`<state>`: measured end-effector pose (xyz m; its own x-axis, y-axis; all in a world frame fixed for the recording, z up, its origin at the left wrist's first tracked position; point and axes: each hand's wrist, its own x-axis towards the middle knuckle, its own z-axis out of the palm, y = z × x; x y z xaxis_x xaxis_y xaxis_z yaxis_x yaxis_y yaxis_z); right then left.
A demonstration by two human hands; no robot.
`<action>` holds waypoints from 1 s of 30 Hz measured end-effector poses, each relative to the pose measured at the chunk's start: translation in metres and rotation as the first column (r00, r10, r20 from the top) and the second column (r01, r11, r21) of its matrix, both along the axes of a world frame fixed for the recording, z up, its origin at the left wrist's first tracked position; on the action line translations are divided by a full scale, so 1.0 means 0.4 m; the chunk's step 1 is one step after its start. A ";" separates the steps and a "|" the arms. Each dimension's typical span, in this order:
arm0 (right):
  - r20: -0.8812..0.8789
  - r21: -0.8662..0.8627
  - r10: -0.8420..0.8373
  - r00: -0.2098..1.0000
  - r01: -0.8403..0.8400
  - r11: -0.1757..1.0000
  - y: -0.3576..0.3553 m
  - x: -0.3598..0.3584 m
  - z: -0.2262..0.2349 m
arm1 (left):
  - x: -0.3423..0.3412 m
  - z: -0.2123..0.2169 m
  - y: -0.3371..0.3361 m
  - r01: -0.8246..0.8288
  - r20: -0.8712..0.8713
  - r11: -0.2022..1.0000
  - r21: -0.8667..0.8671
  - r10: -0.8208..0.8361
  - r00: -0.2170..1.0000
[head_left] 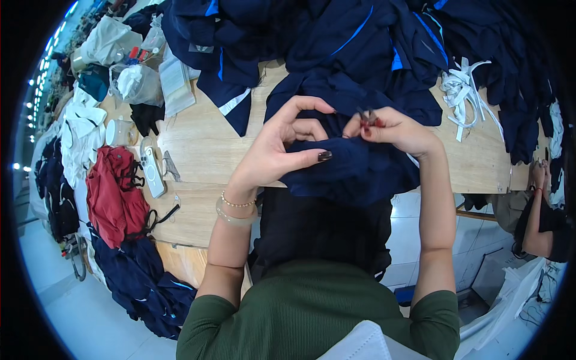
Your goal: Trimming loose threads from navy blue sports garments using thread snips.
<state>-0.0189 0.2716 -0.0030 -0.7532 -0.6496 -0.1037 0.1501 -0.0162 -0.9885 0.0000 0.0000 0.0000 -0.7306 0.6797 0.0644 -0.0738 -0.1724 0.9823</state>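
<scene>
A bunched navy garment (360, 165) lies at the table's near edge, partly hanging over it. My left hand (288, 141) is on its left side, thumb pressed over the cloth and middle fingers curled into a fold. Its index finger is raised, apart from the thumb. From the right, my right hand (390, 129) is closed at the top of the same garment, its fingertips against the cloth. A small dark tool (365, 115) sticks up from those fingers; blur hides its exact kind.
Piled navy garments (354, 36) with blue trim cover the table's far side. White strips (465, 96) lie to the right. A red bag (117, 195), a phone (152, 168) and a clear cup (119, 132) are at left. Another person's arm (537, 207) shows far right.
</scene>
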 end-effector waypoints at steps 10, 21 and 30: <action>0.024 0.431 0.109 0.994 -0.109 0.896 0.146 -0.039 0.158 | -0.063 0.111 -0.114 0.037 -0.239 0.626 -0.779 -0.350 0.906; -0.737 0.656 0.206 0.644 0.608 0.447 0.091 0.217 -0.094 | 0.097 -0.149 -0.095 -0.723 -0.791 0.328 -0.608 -0.333 0.514; -0.435 0.693 -0.265 0.861 0.508 0.512 0.117 0.204 -0.076 | 0.055 -0.137 -0.080 -0.667 -0.712 0.548 -0.505 0.173 0.681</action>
